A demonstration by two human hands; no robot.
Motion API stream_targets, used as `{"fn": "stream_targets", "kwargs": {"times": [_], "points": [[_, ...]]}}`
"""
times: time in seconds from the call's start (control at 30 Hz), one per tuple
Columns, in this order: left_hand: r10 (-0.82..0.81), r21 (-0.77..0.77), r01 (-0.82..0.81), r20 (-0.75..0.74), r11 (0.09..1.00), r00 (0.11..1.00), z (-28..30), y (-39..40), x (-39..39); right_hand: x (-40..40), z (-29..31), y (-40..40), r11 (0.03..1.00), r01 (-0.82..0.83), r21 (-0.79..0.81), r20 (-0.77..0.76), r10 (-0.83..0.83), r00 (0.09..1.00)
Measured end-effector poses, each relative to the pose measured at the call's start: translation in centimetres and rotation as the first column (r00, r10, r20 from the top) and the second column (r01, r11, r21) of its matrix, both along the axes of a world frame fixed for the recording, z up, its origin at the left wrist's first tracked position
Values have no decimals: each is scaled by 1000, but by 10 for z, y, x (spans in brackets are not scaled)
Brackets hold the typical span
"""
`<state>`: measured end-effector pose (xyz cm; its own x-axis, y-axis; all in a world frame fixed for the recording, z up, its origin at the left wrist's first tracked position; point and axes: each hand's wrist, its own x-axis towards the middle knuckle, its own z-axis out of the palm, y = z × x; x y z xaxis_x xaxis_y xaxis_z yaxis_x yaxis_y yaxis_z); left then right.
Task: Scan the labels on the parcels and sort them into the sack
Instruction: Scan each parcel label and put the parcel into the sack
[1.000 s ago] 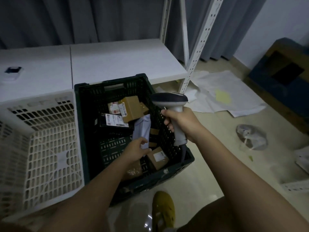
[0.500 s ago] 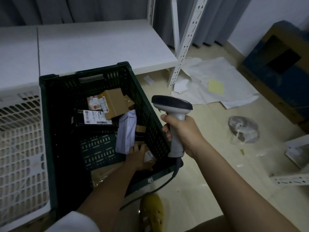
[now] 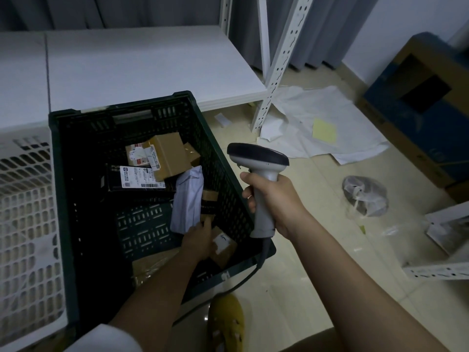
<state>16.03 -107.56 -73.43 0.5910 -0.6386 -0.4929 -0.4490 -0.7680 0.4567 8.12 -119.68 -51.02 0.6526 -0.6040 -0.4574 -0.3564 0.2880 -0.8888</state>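
At the left edge of the floor, a white slotted basket (image 3: 28, 224) is standing against a dark green crate (image 3: 76, 199), and both are sitting just in front of a low white shelf (image 3: 142, 64). Inside the crate, toward its far side, a brown box (image 3: 170, 156) with a label is resting partly over a black box (image 3: 134, 179) whose white barcode label is facing up. Beside them a pale poly mailer (image 3: 187, 199) is leaning along the crate's right wall. At the crate's near right corner the left hand (image 3: 199, 241) is reaching in, its grip seemingly closing on a small brown parcel (image 3: 223, 247) with a white label, though the dim light is making the fingers hard to read. Over the crate's right rim, the right hand (image 3: 274, 199) is holding a grey barcode scanner (image 3: 258, 163) upright, fingers wrapped tight around its handle. Farther right, crumpled white paper (image 3: 317, 128) and a knotted plastic bag (image 3: 365, 196) are lying on the floor.
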Motion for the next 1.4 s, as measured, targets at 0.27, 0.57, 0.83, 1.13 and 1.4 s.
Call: {"fn": "stream_targets", "kwargs": {"times": [0.27, 0.57, 0.83, 1.13, 1.4], "points": [[-109, 20, 114, -167, 993, 980, -3, 5, -8, 2, -3, 10, 999, -40, -3, 0, 40, 999], [-51, 151, 80, -185, 985, 981, -17, 9, 1, 9, -15, 10, 998, -61, -13, -29, 61, 998], [-40, 158, 74, -209, 985, 977, -20, 3, -5, 11, -25, 9, 991, -122, -52, -12, 121, 993], [45, 52, -33, -255, 998, 966, -9, 6, 4, 15, -21, 13, 984, -167, -57, -3, 167, 986], [134, -187, -229, -417, 955, 899, 46, 43, 51, 28, -10, 15, 990, -120, -71, 15, 121, 993]]}}
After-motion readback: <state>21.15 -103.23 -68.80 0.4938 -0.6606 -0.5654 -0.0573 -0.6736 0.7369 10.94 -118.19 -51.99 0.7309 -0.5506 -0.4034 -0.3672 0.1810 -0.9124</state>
